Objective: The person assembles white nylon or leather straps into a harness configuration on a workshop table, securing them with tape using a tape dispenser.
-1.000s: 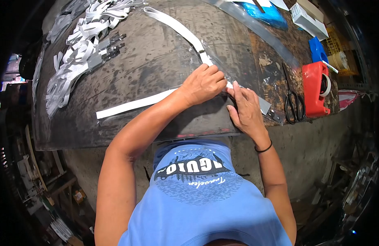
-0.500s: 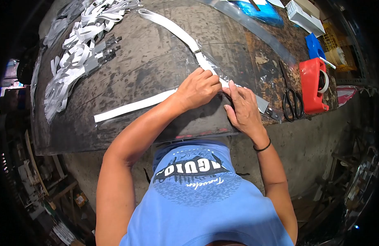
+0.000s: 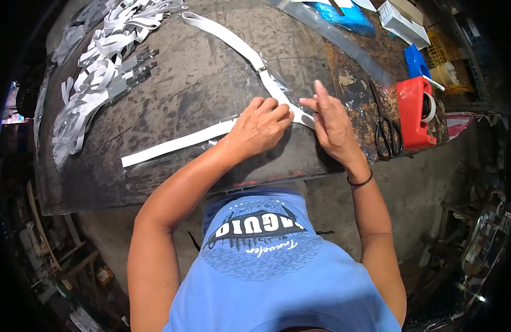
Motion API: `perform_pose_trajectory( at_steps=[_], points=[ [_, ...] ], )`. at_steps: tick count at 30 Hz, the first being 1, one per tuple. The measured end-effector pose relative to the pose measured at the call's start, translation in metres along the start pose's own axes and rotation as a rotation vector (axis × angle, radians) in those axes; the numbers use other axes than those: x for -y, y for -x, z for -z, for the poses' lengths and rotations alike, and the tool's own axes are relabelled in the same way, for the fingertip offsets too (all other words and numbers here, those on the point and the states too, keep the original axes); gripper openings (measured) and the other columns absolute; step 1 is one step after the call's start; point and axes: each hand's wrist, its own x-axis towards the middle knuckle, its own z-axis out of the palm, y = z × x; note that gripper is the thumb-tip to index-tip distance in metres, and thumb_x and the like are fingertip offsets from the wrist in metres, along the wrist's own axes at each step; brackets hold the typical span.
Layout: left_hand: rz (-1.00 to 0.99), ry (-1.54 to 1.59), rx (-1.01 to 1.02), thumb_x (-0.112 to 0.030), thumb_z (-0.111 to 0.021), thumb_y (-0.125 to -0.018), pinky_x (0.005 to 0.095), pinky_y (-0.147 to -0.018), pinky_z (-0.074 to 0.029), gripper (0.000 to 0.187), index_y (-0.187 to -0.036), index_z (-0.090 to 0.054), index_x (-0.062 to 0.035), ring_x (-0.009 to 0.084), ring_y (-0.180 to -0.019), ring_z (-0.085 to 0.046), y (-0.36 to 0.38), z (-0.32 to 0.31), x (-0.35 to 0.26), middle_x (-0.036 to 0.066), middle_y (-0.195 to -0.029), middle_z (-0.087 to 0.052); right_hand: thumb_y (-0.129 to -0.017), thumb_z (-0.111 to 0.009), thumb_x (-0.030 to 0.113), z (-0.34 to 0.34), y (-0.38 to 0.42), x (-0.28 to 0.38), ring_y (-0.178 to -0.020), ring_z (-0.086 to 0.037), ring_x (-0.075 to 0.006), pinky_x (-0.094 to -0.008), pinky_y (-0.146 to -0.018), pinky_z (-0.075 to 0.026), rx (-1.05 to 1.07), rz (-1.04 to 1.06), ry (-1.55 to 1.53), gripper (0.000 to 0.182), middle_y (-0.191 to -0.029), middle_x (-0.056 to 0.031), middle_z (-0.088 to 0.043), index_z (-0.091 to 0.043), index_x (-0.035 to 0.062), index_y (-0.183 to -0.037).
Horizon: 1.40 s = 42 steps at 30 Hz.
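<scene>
The left hand (image 3: 261,127) lies knuckles-up on the dark, stained surface (image 3: 200,83), its fingers curled and pressed down onto a white strip (image 3: 175,145) that runs out from under the hand toward the surface's near left edge. Clear plastic film (image 3: 277,77) lies over the spot just beyond the knuckles; whether the fingertips pinch the strip or only press it flat cannot be told. The right hand (image 3: 330,124) sits just right of the left hand, fingers straight and held together, its grip closed on nothing visible, fingertips at the strip's far end. A second white strip (image 3: 228,37) runs away from the left hand toward the far side. Far left of the left hand lies a heap of white strips (image 3: 100,72). Well right of it lie black scissors (image 3: 385,133) and a red tape dispenser (image 3: 413,110)
</scene>
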Motion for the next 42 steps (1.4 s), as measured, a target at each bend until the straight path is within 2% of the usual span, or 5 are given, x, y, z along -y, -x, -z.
perform_pose_trajectory(
  at_steps=[6,8,15,23,42],
  points=[
    [0.018,0.029,-0.017,-0.010,-0.066,-0.077,0.0358,-0.080,-0.042,0.030,-0.107,-0.066,-0.0084,0.0212,-0.101,-0.055,0.005,-0.005,0.002,0.001,-0.106,-0.059,-0.082,-0.057,-0.005,-0.008,0.010,-0.008,-0.105,-0.059,-0.0277,-0.0387,-0.096,-0.043,0.115,-0.043,-0.010,0.073,-0.109,-0.0069,-0.068,-0.034,0.0085,-0.150],
    [0.033,0.048,-0.023,-0.010,-0.066,-0.077,0.0367,-0.081,-0.042,0.033,-0.110,-0.065,-0.0087,0.0218,-0.102,-0.055,0.007,-0.007,0.002,0.001,-0.107,-0.059,-0.087,-0.060,0.004,0.002,0.002,0.000,-0.100,-0.062,-0.0262,-0.0370,-0.092,-0.047,0.106,-0.411,-0.355,0.061,-0.109,-0.0101,-0.067,-0.042,0.0082,-0.145],
    [0.044,0.074,-0.043,-0.010,-0.066,-0.077,0.0376,-0.082,-0.042,0.034,-0.111,-0.064,-0.0094,0.0220,-0.102,-0.055,0.009,-0.008,0.003,0.002,-0.107,-0.059,-0.090,-0.061,0.025,0.032,-0.049,-0.026,-0.076,-0.053,-0.0156,-0.0319,-0.068,-0.045,0.698,-0.427,-0.399,0.025,-0.081,-0.0063,-0.059,-0.060,0.0000,-0.091],
    [0.053,0.084,-0.035,-0.009,-0.065,-0.076,0.0370,-0.082,-0.041,0.035,-0.112,-0.063,-0.0109,0.0219,-0.102,-0.056,0.009,-0.009,0.004,0.000,-0.108,-0.060,-0.089,-0.062,0.023,0.012,-0.090,-0.051,-0.069,-0.046,-0.0118,-0.0313,-0.063,-0.040,1.127,-0.338,-0.347,0.021,-0.070,-0.0003,-0.051,-0.057,0.0027,-0.087],
    [0.067,0.106,-0.013,-0.007,-0.065,-0.075,0.0380,-0.084,-0.041,0.039,-0.114,-0.063,-0.0102,0.0234,-0.104,-0.056,0.008,-0.007,0.003,0.002,-0.109,-0.060,-0.087,-0.063,0.021,0.004,-0.098,-0.043,-0.070,-0.055,-0.0196,-0.0351,-0.066,-0.045,1.167,-0.238,-0.202,0.019,-0.074,-0.0090,-0.061,-0.062,0.0018,-0.090]
  ],
)
